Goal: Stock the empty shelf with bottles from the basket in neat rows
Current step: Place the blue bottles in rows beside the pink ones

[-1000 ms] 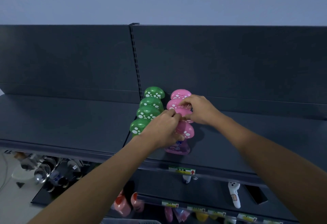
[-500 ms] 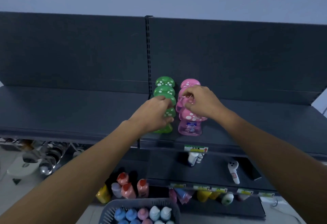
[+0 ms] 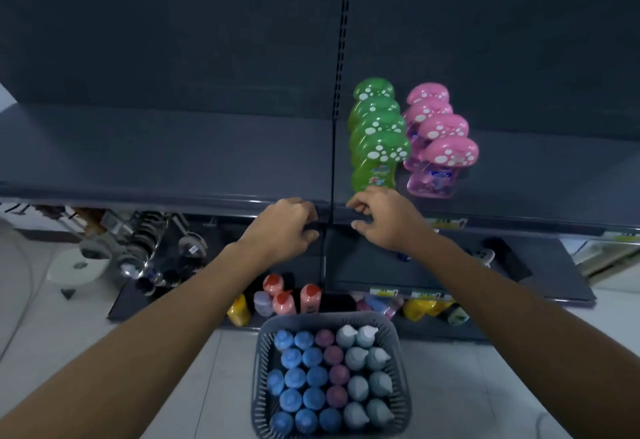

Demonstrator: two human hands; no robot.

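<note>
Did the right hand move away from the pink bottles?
Yes. The right hand left the pink bottles and came back to the shelf's front edge.

Lower left: chrome hardware (image 3: pixel 138 248) above a white round stand (image 3: pixel 78 267) on pale floor tiles (image 3: pixel 485 386). Bottom shelf (image 3: pixel 173 300): red-capped bottles (image 3: pixel 284 300) beside a yellow bottle (image 3: pixel 239 310). Right: yellow price label (image 3: pixel 446 223).

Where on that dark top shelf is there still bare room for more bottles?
The dark grey metal shelf lies bare left of the row of green mushroom-capped bottles, and right of the pink mushroom-capped row. Crowded: the narrow gap between those rows, and the grey plastic basket, packed with bottles.
</note>
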